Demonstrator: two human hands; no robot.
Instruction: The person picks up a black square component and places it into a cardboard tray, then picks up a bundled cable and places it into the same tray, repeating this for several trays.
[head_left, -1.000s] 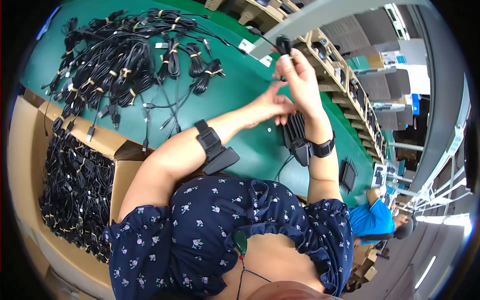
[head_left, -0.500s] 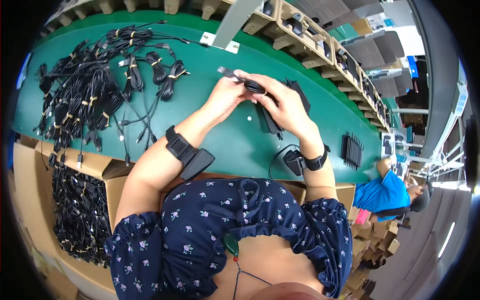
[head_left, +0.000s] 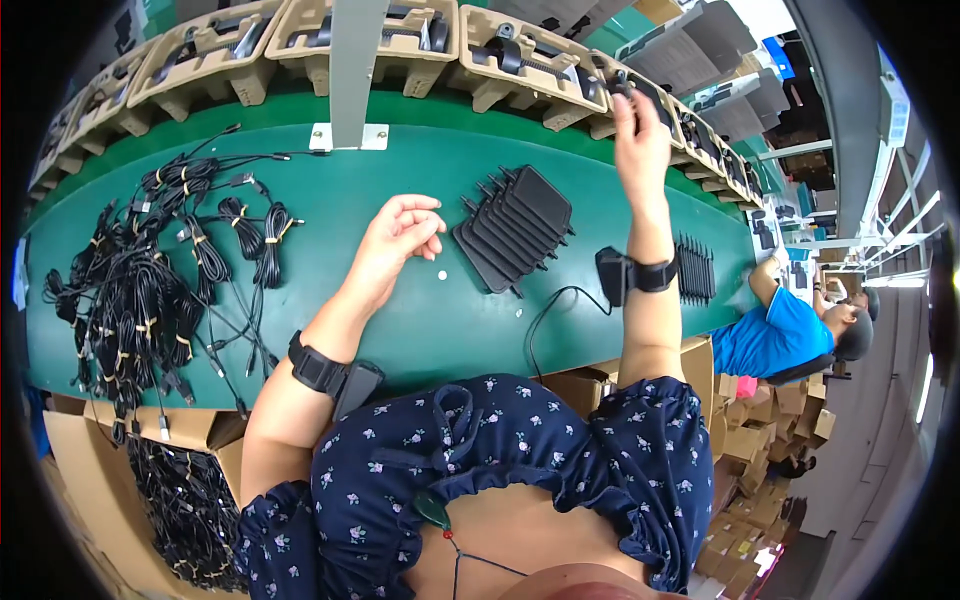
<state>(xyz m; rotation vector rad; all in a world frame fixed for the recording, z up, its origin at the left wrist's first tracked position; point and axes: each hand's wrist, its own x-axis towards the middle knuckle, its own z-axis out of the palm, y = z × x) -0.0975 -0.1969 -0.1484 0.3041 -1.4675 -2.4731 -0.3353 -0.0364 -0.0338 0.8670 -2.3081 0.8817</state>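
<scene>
Black small part [head_left: 622,88], pinched in the fingertips of the right hand [head_left: 640,140], sits raised above the far edge of the green table [head_left: 420,330], right at the row of moulded pulp trays [head_left: 500,45]; it is too small to tell its long axis or which way it points. Five or so trays show along that far edge, each holding dark parts. The right hand is closed on the part, arm stretched up and away from the table.

The left hand [head_left: 395,245] hovers over the table, fingers loosely curled and half open, holding nothing. Just right of it on the table lies one small white bit [head_left: 441,274]. Right of that stands one row of black flat adapters [head_left: 515,235], about eight, leaning on each other. At the left end of the table lie many bundled black cables [head_left: 160,270], too tangled to count. Both wrists carry black bands. A second person in a blue shirt [head_left: 765,335] sits at the right end of the table.
</scene>
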